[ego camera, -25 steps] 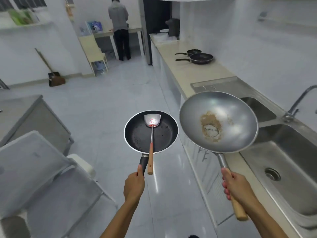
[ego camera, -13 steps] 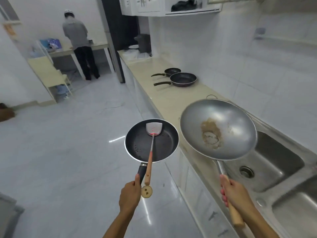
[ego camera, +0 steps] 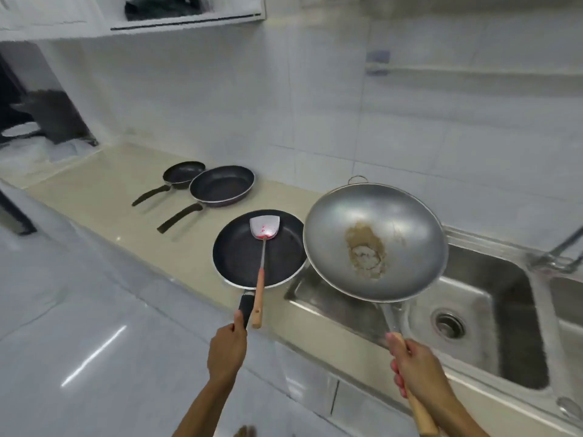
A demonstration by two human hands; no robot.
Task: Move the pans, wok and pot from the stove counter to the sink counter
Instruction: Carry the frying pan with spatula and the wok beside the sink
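Observation:
My left hand [ego camera: 226,348] grips the black handle of a black frying pan [ego camera: 239,257], held over the beige counter's front edge. A steel spatula [ego camera: 264,230] with a wooden handle and red smears lies in that pan. My right hand [ego camera: 413,365] holds the wooden handle of a grey steel wok [ego camera: 400,228] with a brown burnt patch, tilted over the left end of the sink [ego camera: 492,298]. Two more black pans, a small pan [ego camera: 183,172] and a larger pan [ego camera: 222,186], rest on the beige counter [ego camera: 104,187] further left.
A steel double sink with a drain [ego camera: 449,325] and a tap [ego camera: 564,247] fills the right side. White tiled wall stands behind the counter. A dark appliance [ego camera: 53,115] sits at the counter's far left end. Grey glossy floor lies to the left.
The view has swung right toward the counter and I have come closer. Pan and wok now hang over the counter edge and sink. The person at the far table is out of view.

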